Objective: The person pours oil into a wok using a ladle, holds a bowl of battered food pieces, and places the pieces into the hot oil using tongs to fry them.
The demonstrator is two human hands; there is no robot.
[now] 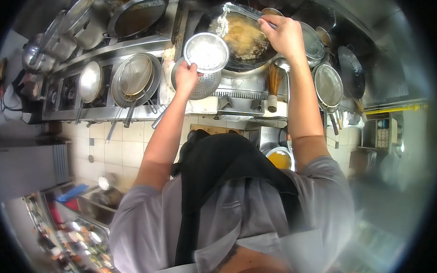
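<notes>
My left hand (187,78) grips the rim of a round metal bowl (209,71) holding something white, beside the wok. Below that bowl, partly covered by it and my hand, lies a perforated metal strainer (207,86). My right hand (283,36) is closed around metal tongs (243,11) that reach over the wok (236,66). White-coated food (223,22) hangs at the far end of the tongs, above the wok's left side; its kind cannot be made out. Bubbling golden oil (243,36) fills the wok.
A bamboo brush (273,90) and a ladle (282,64) rest at the wok's front right. Strainers (328,86) and pans (90,81) sit on either side along the stove. Large pots (85,26) stand far left. A bowl of orange liquid (280,159) is low, near my right arm.
</notes>
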